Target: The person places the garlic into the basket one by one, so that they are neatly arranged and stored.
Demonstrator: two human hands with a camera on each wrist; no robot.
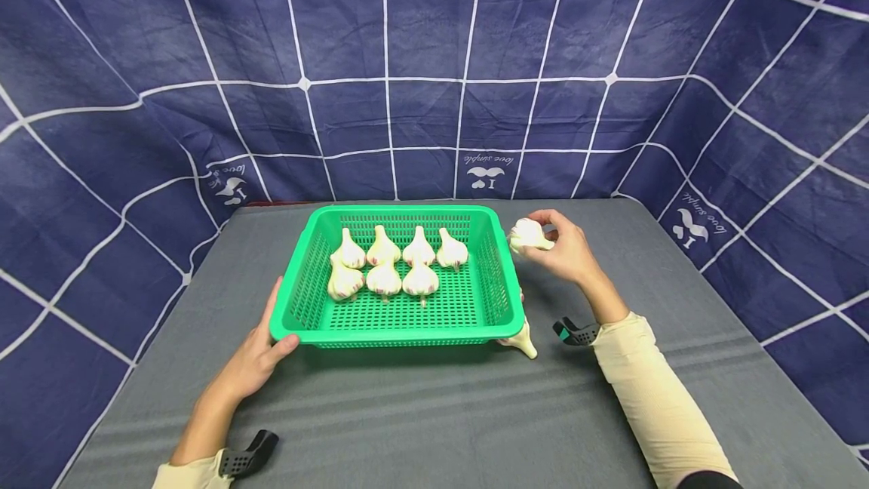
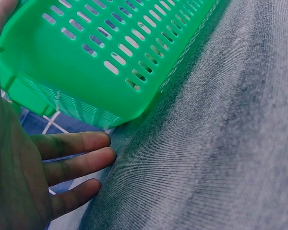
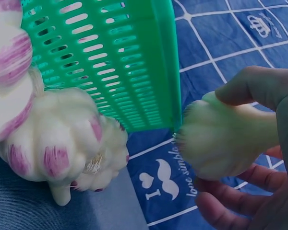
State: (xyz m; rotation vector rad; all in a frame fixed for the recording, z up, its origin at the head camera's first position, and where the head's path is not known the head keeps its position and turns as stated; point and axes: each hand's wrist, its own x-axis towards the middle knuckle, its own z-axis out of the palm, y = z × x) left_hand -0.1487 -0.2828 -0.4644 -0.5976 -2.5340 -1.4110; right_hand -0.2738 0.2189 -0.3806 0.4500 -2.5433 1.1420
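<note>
A green plastic basket (image 1: 407,336) stands in the middle of the table, with several white garlic bulbs (image 1: 383,278) in two rows inside. At its front left corner my left hand (image 1: 247,361) holds the rim between thumb and fingers; the other three fingers (image 2: 77,165) stretch out below the basket, apart from it. Just beyond the right rim, my right hand (image 1: 566,247) pinches a garlic bulb (image 3: 221,139), its neck towards the palm. More garlic bulbs (image 3: 53,139) lie outside the basket's right wall, mostly hidden by it in the head view.
The table carries a grey cloth (image 1: 407,421). A dark blue curtain (image 1: 428,36) with white grid lines rises behind it and along both sides. Black wrist devices (image 1: 247,455) sit on both forearms.
</note>
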